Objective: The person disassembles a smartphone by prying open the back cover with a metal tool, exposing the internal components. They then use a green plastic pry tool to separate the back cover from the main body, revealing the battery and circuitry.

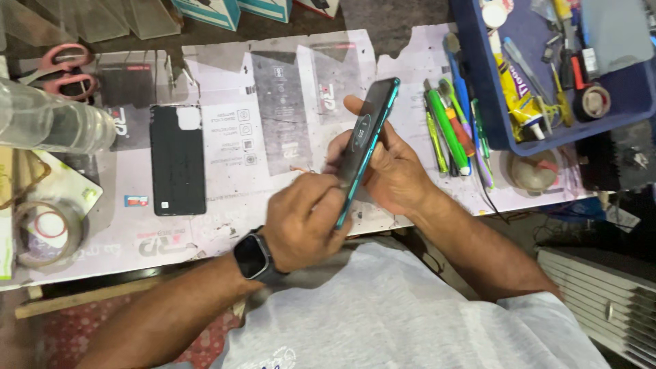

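Phone: slim teal-edged glass-faced smartphone (pixel 365 140) | pinched edgewise, left hand (pixel 304 222) low, right hand (pixel 389 171) behind | likely light, stiff, slippery, fragile; best held by rims

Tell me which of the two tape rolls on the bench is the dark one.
The dark tape roll sits inside the blue tray at the right. The other, a clear roll, lies flat on the bench at the far left.

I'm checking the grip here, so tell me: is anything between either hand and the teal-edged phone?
Nothing visible is. The left hand grips the lower end of the phone directly, and the right hand cradles it from behind, thumb against its upper edge. The black back cover lies apart on the worktable.
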